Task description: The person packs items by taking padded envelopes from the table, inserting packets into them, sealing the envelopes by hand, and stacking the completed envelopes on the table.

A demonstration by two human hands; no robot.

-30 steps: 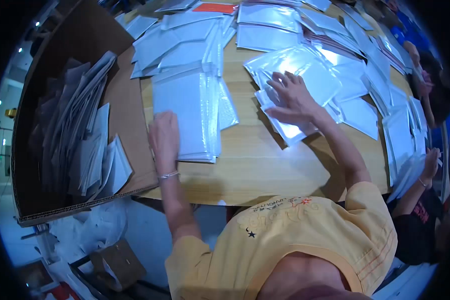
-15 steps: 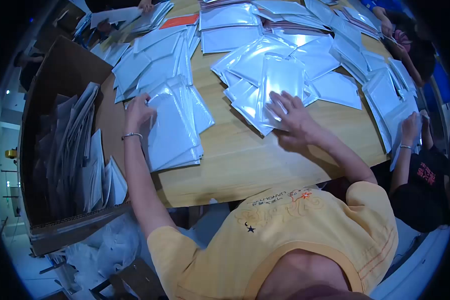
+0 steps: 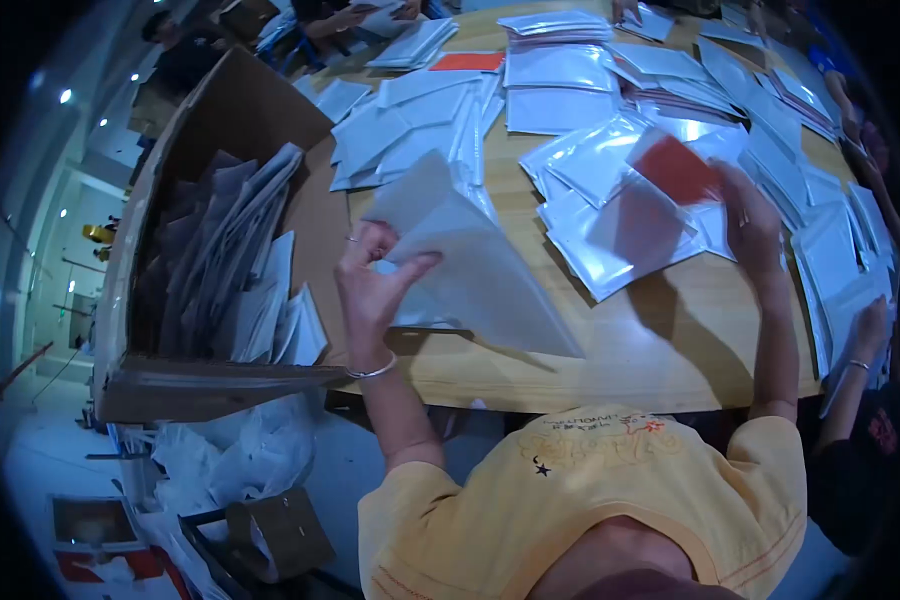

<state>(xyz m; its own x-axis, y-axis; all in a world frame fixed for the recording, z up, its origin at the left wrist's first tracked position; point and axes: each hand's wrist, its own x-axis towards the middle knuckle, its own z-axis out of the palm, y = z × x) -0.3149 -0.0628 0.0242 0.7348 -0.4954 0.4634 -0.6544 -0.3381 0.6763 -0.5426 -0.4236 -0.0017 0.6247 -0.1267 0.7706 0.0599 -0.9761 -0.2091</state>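
My left hand [image 3: 375,285] pinches a translucent white sleeve [image 3: 470,265] between thumb and fingers, tilted above the table. Part of a white stack shows beneath that sleeve. Over to the right, my right hand [image 3: 750,215] grips a red card [image 3: 675,168] at its right edge; its fingertips are partly hidden. The card is above a spread pile of glossy clear-and-white packets [image 3: 610,245]. Behind the left sleeve lie more white packets [image 3: 410,125] in overlapping layers.
An open cardboard box [image 3: 220,385] at the left holds many upright sleeves [image 3: 235,235]. Stacked packets [image 3: 560,70] and a red sheet [image 3: 468,62] lie farther back. A co-worker's hand [image 3: 873,325] is at the right edge; other people stand around the wooden table [image 3: 610,370].
My left hand has lifted a sleeve off the near-left stack. My right hand has moved up and right from the glossy packets and now has a red card in it.
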